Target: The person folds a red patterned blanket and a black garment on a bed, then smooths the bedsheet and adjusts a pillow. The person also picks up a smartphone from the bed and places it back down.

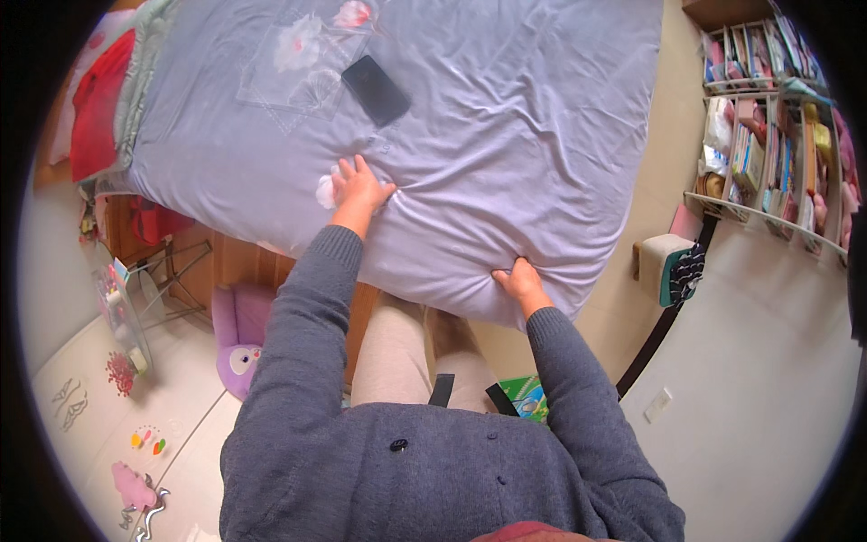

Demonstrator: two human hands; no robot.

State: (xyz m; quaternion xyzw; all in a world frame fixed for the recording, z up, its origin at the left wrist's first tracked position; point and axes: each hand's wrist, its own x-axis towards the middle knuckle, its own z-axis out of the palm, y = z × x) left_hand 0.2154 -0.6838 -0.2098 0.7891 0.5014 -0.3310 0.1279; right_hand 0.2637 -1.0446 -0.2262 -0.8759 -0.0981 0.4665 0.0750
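A lavender-grey fitted sheet [460, 196] with printed flowers covers the mattress before me, wrinkled between and beyond my hands. My left hand [359, 186] lies on top of the sheet beside a white printed flower, its fingers spread and its palm down. Lower and to the right, at the near edge of the mattress, my right hand [521, 279] grips a fold of the sheet, with creases running out from it. A dark smartphone [376, 91] rests on the sheet beyond my left hand.
Red cloth [101, 108] and a pale green quilt [143, 88] lie at the bed's left end. Shelves of books [752, 152] stand at the right, near a small stool [660, 264]. A purple plush chair [237, 339] and a folding metal stand [179, 274] are at the lower left.
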